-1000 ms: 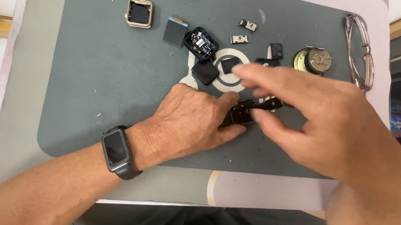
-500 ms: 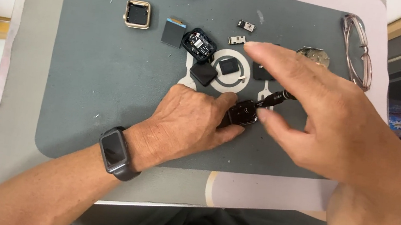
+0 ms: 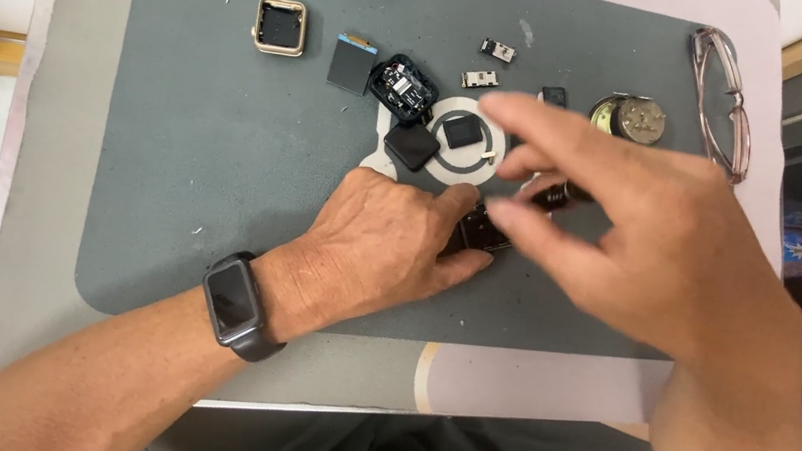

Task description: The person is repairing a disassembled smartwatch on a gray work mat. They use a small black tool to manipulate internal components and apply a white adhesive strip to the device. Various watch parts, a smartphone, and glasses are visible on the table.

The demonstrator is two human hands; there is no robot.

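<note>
My left hand [image 3: 374, 243] lies palm-down on grey mat [image 3: 177, 160], thumb & fingers clamped on small black watch body [image 3: 481, 233] at mat centre. Its long axis is hard to tell, mostly hidden. Right hand [image 3: 659, 255] blurred, fingertips pinching dark strap piece [image 3: 553, 195] w/ long axis running L-R, just right of body.

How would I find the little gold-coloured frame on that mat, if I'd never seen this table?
Start at the grey mat and look to its far left part, well away from both hands. There lies a small gold-rimmed square watch case, alone; the dark parts next to it are black, and only it has a pale golden rim.
</note>
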